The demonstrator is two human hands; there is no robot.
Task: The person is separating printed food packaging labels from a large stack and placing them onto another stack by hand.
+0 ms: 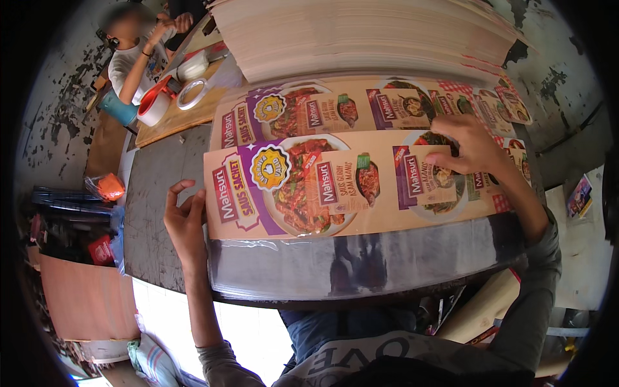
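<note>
A long printed cardboard sheet (377, 222) with food pictures on an orange and purple ground lies in front of me. It rests on a stack of clear plastic sheets (284, 271), whose near part shows below it. Behind it lies a second sheet (353, 135) of the same print, partly covered by the first. My left hand (186, 216) is at the front sheet's left edge, fingers loosely bent and apart, thumb close to or touching the edge. Over the right part of the sheets is my right hand (474, 145), thumb and bent fingers apart, with nothing visible between them.
A tall stack of cardboard sheets (361, 42) stands behind the prints. At the far left, a red tape dispenser (155, 106) and a white tape roll (192, 94) sit on a wooden board (161, 132). Beyond them is another person (132, 58). The grey table (158, 238) extends left.
</note>
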